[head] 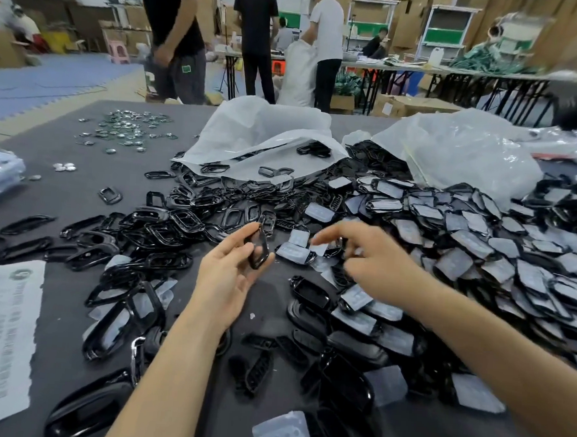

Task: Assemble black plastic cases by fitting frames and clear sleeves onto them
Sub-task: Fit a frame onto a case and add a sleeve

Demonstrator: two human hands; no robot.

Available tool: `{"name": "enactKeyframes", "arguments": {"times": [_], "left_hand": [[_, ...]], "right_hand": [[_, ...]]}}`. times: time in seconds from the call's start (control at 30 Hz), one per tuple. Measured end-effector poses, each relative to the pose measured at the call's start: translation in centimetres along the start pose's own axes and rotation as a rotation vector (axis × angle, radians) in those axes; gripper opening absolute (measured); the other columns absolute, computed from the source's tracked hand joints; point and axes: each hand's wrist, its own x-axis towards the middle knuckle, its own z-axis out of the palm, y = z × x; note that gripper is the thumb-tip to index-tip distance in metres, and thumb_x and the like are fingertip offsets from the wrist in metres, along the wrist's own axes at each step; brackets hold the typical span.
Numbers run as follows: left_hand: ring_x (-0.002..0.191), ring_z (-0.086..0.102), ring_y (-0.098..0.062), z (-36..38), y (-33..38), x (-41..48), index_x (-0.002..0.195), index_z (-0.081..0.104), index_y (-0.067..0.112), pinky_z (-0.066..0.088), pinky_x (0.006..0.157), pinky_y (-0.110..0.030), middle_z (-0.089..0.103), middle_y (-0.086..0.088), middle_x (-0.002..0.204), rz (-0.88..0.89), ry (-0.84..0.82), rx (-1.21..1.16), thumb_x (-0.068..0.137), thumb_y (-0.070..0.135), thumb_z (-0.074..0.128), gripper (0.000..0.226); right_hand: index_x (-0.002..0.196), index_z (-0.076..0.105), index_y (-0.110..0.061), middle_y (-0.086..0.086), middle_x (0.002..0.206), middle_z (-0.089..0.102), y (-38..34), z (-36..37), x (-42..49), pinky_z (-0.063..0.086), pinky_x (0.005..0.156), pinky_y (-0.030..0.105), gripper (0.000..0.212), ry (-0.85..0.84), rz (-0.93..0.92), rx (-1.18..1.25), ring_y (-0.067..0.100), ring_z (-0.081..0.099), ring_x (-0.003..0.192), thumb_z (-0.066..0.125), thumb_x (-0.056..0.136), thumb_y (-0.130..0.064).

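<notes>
Left hand (pixel 229 272) is lifted above the grey table (pixel 80 178) with its palm turned up. Its thumb and fingertips pinch a black frame (pixel 259 250), which stands on edge. Right hand (pixel 369 257) reaches palm-down over the heap of black cases with clear sleeves (pixel 465 236). Its forefinger is stretched leftward and the other fingers are bent and blurred, so I cannot tell whether it holds anything.

A: Views logged?
B: One, head-worn, wide-angle. Faces forward and down across the table (pixel 45 190).
A: Range?
B: Close. Left hand (pixel 229 272) and right hand (pixel 375 261) sit just below the lens; the table's far edge falls in the upper third.
</notes>
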Motion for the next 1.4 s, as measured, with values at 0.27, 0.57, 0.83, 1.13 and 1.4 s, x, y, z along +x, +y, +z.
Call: {"name": "enactKeyframes", "arguments": {"times": [0.27, 0.57, 0.83, 1.13, 1.4], "left_hand": [[0.082, 0.069, -0.015, -0.4, -0.6, 0.2, 0.097, 0.072, 0.024, 0.056, 0.07, -0.032, 0.073, -0.002, 0.09, 0.265, -0.056, 0.409, 0.092, -0.007, 0.053, 0.037], [0.076, 0.063, -0.011, 0.4, -1.4, -0.7, 0.085, 0.077, 0.026, 0.052, 0.079, -0.03, 0.072, 0.0, 0.08, 0.156, -0.222, 0.52, 0.084, 0.001, 0.068, 0.027], [0.075, 0.055, -0.02, 0.9, -2.1, -0.7, 0.079, 0.075, 0.025, 0.049, 0.077, -0.037, 0.07, -0.002, 0.072, 0.245, -0.216, 0.646, 0.082, 0.007, 0.072, 0.019], [0.053, 0.054, -0.009, 1.2, -2.3, -0.8, 0.07, 0.076, 0.019, 0.046, 0.061, -0.025, 0.062, 0.0, 0.056, 0.183, -0.125, 0.526, 0.076, 0.015, 0.074, 0.007], [0.058, 0.064, -0.009, 1.5, -1.9, -1.1, 0.085, 0.073, 0.0, 0.055, 0.059, -0.019, 0.072, -0.009, 0.076, -0.054, -0.221, 0.143, 0.071, 0.007, 0.062, 0.019]], "right_hand": [[0.079, 0.056, -0.007, 0.008, 0.085, 0.059, -1.9, 6.4, 4.2, 0.045, 0.069, 0.02, 0.055, 0.189, 0.113, 0.893, 0.012, 0.057, 0.075, 0.019, 0.069, 0.032], [0.079, 0.064, -0.008, 0.012, 0.094, 0.068, 1.3, 7.2, 2.6, 0.053, 0.07, 0.02, 0.027, 0.377, 0.073, 0.912, 0.016, 0.067, 0.084, 0.051, 0.088, 0.014], [0.086, 0.067, -0.012, 0.006, 0.085, 0.075, 1.6, 7.0, 1.1, 0.054, 0.076, 0.02, 0.022, 0.391, -0.019, 0.909, 0.016, 0.072, 0.086, 0.063, 0.083, 0.01], [0.078, 0.07, -0.024, -0.01, 0.071, 0.071, 2.0, 6.4, 0.5, 0.048, 0.063, 0.012, 0.017, 0.505, -0.019, 0.509, 0.006, 0.067, 0.064, 0.072, 0.081, -0.007], [0.075, 0.07, -0.009, 0.002, 0.062, 0.069, 2.0, 5.4, 0.5, 0.052, 0.056, 0.017, 0.015, 0.43, 0.149, 0.909, 0.011, 0.064, 0.056, 0.067, 0.084, 0.003]]}}
